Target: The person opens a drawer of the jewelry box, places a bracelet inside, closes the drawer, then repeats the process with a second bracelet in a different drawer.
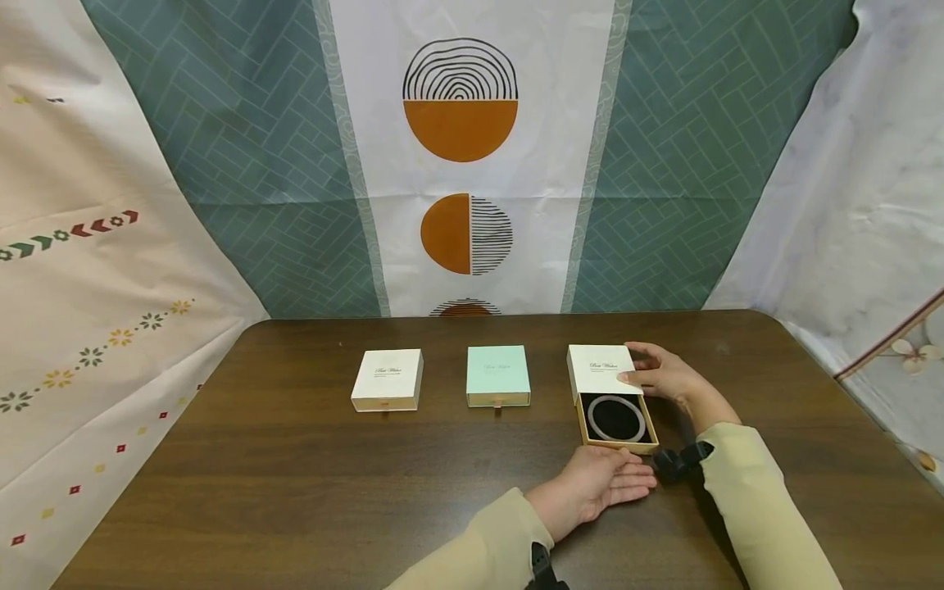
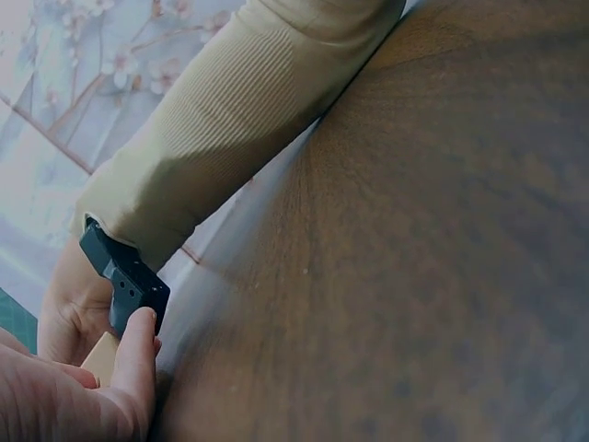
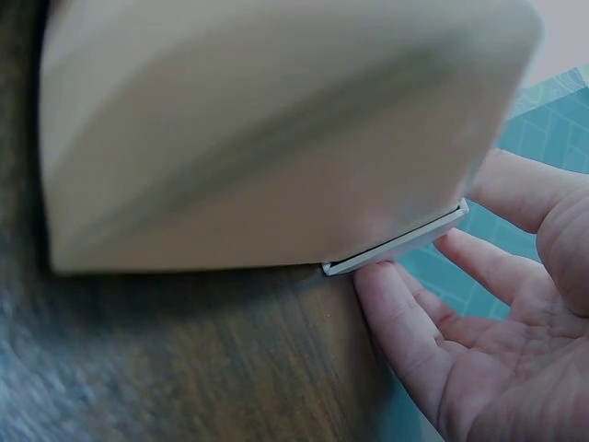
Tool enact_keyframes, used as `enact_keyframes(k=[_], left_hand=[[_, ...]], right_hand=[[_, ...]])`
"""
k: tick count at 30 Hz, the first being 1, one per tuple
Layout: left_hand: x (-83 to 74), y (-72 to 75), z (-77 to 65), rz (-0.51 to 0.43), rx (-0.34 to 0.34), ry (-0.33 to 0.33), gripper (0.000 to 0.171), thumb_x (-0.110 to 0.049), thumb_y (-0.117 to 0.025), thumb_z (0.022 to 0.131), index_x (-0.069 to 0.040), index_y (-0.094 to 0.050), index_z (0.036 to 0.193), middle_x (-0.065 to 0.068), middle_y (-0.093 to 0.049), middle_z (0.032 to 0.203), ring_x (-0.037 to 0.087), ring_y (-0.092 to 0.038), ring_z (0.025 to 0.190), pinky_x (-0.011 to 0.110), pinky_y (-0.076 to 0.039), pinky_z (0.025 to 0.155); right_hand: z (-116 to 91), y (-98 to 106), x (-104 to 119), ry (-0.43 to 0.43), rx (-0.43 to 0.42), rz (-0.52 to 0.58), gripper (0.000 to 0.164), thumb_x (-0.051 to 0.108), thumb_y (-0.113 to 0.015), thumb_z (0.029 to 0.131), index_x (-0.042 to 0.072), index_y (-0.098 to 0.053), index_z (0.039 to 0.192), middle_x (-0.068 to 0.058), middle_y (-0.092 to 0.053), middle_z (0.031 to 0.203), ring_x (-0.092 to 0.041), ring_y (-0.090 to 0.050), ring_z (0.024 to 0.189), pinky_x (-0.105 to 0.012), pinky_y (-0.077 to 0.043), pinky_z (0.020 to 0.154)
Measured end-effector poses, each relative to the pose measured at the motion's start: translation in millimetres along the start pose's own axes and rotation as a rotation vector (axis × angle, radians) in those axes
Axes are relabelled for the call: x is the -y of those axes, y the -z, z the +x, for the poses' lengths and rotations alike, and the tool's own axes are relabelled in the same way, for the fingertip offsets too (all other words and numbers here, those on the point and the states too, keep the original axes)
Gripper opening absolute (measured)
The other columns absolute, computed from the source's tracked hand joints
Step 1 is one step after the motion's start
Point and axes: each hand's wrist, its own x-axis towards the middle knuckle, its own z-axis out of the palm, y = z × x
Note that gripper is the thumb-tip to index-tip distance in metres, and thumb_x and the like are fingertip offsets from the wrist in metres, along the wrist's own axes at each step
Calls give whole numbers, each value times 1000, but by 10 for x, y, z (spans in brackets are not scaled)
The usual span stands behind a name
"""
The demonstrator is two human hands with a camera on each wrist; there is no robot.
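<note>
On the right of the table a white gift box [image 1: 600,369] stands with its gold-edged drawer [image 1: 640,447] slid partly out toward me. A silvery bangle [image 1: 593,418] lies on the black lining inside. My right hand [image 1: 667,378] grips the white sleeve from its right side, thumb on top; the right wrist view has its fingers [image 3: 396,304] at the box's far edge. At the drawer's front my left hand [image 1: 593,485] pinches the front edge, its other fingers stretched out to the right. In the left wrist view, a finger [image 2: 136,359] covers part of the drawer's corner.
A closed mint-green box [image 1: 498,370] stands mid-table, and a closed white box [image 1: 388,374] farther left. Both show small pull tabs at the front. Patterned cloth [image 1: 472,176] hangs behind the brown table [image 1: 295,492]. Black camera straps sit on both wrists.
</note>
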Motion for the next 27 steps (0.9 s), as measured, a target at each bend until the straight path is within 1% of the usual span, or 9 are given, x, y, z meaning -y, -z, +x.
enact_keyframes(k=[6,11,15,27], left_hand=[[-8,0,24,-11,-18,-27,27,-9,-42,101,11,-60,107,27,-66,107,37,-64,105,43,-52,90],[-31,16,54,-21,-14,-46,28,-10,-42,101,11,-59,109,27,-66,108,37,-64,106,44,-52,91],[-53,23,78,-21,-10,-50,29,-10,-41,102,11,-58,111,27,-66,109,37,-64,106,44,-52,91],[-81,26,176,-35,-31,-60,30,-11,-42,102,12,-57,114,25,-66,108,35,-64,105,43,-52,91]], right_hand=[[-8,-5,11,-12,-15,-8,80,13,-68,88,-5,-18,148,-33,-39,130,-7,-59,83,-24,-54,76],[-8,0,8,-23,-26,-1,80,14,-69,87,-4,-20,148,-33,-39,130,-9,-59,83,-24,-55,76],[4,0,2,-18,-22,5,80,13,-69,87,-4,-19,148,-34,-38,131,-8,-59,83,-24,-55,76],[10,-4,7,-21,-14,12,81,12,-69,87,-5,-18,148,-34,-38,131,-7,-60,83,-23,-55,76]])
